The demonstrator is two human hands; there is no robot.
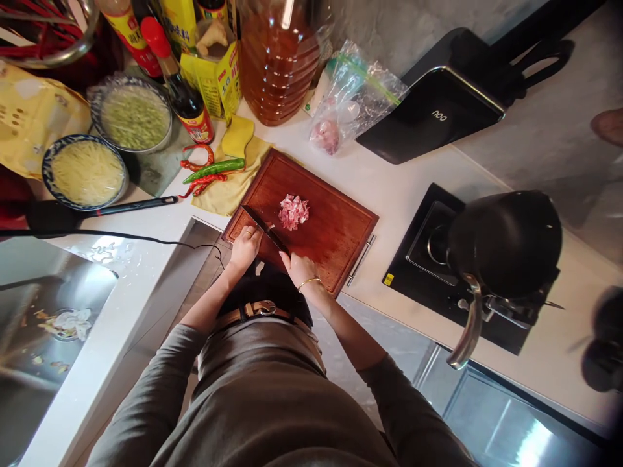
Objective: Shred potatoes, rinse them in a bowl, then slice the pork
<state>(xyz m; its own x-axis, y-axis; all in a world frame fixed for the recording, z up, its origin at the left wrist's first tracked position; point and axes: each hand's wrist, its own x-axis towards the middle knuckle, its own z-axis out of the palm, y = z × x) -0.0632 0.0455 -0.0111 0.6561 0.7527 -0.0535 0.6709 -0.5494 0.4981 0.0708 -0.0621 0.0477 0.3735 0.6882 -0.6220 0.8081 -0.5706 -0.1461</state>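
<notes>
My right hand (300, 268) is wrapped round the handle of a dark-bladed kitchen knife (264, 226). The blade points up and left across a reddish-brown wooden cutting board (331, 224). Close beside the blade, at the board's near left edge, my left hand (246, 246) has its fingers bent together; what they press on, if anything, is hidden. A small heap of chopped pink meat (293, 212) lies on the board just beyond the knife. A pale scrap (259, 267) shows below my left hand.
A yellow cloth with a green chili (215, 170) and red chilies lies left of the board. Bowls of shredded food (87, 172), bottles and a spatula (131, 206) stand farther left. A knife block (433, 117), plastic bag (350, 97) and pot (506, 243) on a stove are right. A sink (29, 324) is lower left.
</notes>
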